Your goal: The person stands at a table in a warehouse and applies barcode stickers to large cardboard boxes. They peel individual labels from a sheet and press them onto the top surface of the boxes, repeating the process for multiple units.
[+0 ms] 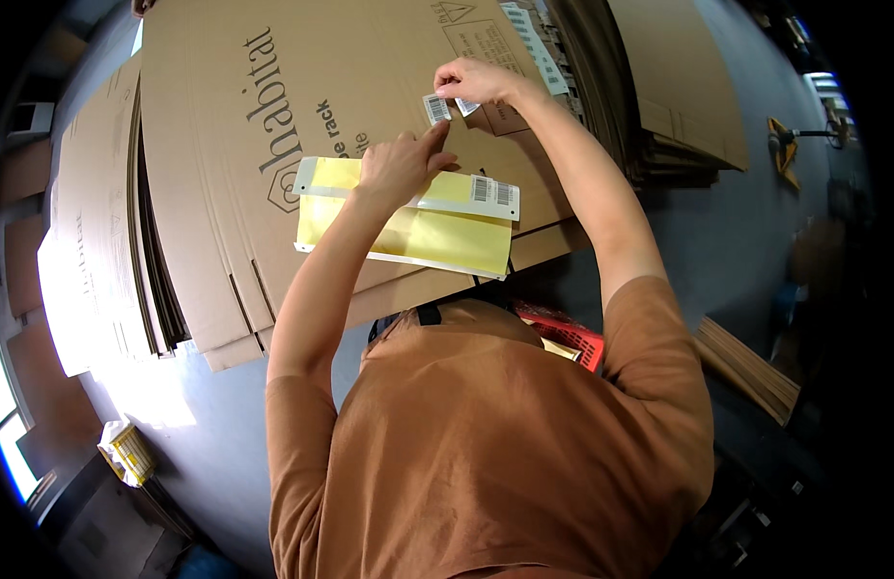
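Observation:
A flat brown cardboard carton (215, 116) with dark printing lies before me on a stack. My right hand (474, 82) is closed in a pinch at the upper edge of a small white barcode label (435, 109). A second barcode label (467, 107) shows partly below that hand; whether the fingers hold it too is hidden. My left hand (401, 166) has its index finger stretched to the lower edge of the first label, thumb apart. Beneath the left wrist lies a yellow backing sheet (457, 241) with white strips and more barcode labels near its right end.
Further flat cartons (90, 222) are stacked on the left, and another pile (679, 77) stands at the right. A red plastic basket (572, 340) is close by my body. Cardboard pieces (746, 372) lie at lower right, with a yellow pallet-jack-like object (783, 154) beyond.

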`<state>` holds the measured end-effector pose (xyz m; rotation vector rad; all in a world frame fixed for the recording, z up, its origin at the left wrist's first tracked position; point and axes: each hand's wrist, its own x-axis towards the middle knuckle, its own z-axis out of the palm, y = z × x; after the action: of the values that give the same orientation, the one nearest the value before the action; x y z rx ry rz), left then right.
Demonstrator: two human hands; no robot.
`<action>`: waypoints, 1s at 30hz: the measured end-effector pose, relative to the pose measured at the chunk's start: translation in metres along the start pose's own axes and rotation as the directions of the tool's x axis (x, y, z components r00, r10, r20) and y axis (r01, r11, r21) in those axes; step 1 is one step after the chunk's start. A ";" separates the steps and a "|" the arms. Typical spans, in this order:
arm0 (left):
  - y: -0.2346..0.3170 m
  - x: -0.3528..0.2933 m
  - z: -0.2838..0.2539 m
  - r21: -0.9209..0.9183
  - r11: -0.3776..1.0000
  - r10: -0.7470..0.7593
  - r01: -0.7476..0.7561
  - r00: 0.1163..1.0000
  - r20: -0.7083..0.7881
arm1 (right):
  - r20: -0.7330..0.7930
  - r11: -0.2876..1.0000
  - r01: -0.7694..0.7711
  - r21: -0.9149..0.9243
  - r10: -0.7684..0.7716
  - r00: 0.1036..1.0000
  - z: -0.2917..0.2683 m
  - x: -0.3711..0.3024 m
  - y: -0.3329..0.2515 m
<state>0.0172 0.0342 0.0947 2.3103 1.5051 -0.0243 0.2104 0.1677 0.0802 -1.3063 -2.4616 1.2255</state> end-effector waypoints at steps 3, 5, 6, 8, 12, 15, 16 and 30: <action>0.006 0.007 -0.004 0.039 0.999 -0.037 0.033 0.995 0.088 | -0.033 0.997 -0.054 -0.053 0.052 0.998 0.006 -0.002 -0.006; 0.010 0.008 -0.010 0.027 0.998 -0.058 0.055 0.988 0.145 | -0.032 0.989 -0.077 -0.128 0.074 0.997 0.009 -0.002 -0.014; 0.010 0.009 -0.009 0.023 0.998 -0.069 0.066 0.988 0.137 | -0.157 0.965 -0.147 -0.216 0.114 0.981 0.013 -0.003 -0.021; 0.011 0.008 -0.005 0.018 0.997 -0.083 0.082 0.989 0.122 | -0.411 0.881 -0.317 -0.352 0.158 0.898 0.019 -0.009 -0.034; 0.010 -0.013 0.001 -0.012 0.999 -0.031 0.031 0.999 0.006 | -0.603 0.937 -0.277 -0.211 0.098 0.792 0.016 -0.021 -0.032; -0.006 -0.062 0.016 -0.023 1.000 -0.019 0.017 0.995 -0.098 | -0.637 0.943 -0.008 0.333 0.231 0.735 0.033 -0.063 -0.051; -0.013 -0.084 0.026 0.000 1.000 -0.009 0.009 0.988 -0.152 | -0.636 0.875 0.073 0.478 0.288 0.715 0.044 -0.083 -0.059; -0.030 -0.153 0.064 0.015 0.967 0.215 -0.255 0.780 -0.588 | -0.372 0.499 0.037 0.866 0.593 0.713 0.177 -0.112 -0.130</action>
<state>-0.0620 -0.1099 0.0598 2.5644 1.4111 0.8746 0.1209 -0.0615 0.0811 -1.4767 -0.9048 1.4009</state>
